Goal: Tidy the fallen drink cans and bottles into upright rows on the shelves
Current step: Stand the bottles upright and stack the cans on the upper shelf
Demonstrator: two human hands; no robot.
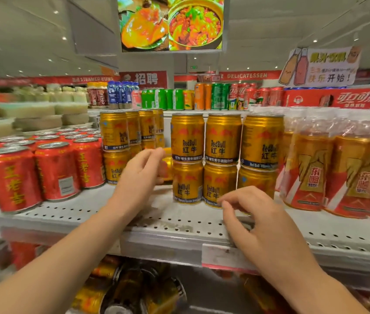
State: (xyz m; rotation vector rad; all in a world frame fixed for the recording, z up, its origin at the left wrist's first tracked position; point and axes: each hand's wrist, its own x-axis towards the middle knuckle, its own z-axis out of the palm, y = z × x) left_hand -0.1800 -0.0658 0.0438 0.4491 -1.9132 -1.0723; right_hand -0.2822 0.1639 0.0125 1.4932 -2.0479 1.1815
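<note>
- Centrally, gold Red Bull cans point(221, 159) stand stacked two high on the perforated shelf point(168, 220), upright, in rows
- left hand point(141, 175) reaches into the gap between stacks, fingers loosely spread, holding nothing; a gold can point(167, 168) sits just behind its fingertips at 2 o'clock, attitude unclear
- right hand point(261, 220) hovers at the shelf edge, fingers curled and parted, empty, lower front cans at its 11 o'clock
- red cans point(43, 171) upright at 9 o'clock of the left hand
- lower shelf: cans lying tumbled point(120, 288)
</note>
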